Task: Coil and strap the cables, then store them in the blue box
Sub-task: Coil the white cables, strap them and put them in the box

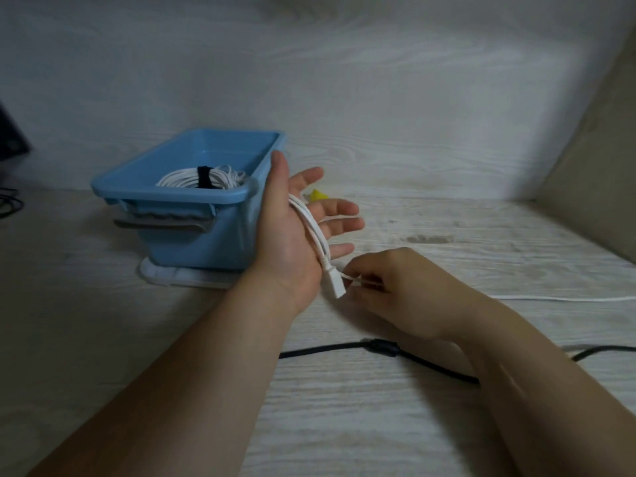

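My left hand point(296, 222) is held up palm-in beside the blue box point(192, 232), fingers spread and straight. A white cable point(315, 235) lies wound across its palm, its plug end point(335, 287) hanging by the wrist. My right hand point(395, 284) pinches the white cable just right of the plug; the cable's free length point(550, 298) trails right along the table. In the blue box lies a coiled white cable point(203, 179) bound by a black strap point(204, 176).
A black cable point(344, 347) with a ferrite lump runs across the table under my right forearm. A yellow object point(317, 195) shows behind my left fingers. The box stands on a white lid point(186, 278). Dark items sit at the far left edge. A wall panel rises at right.
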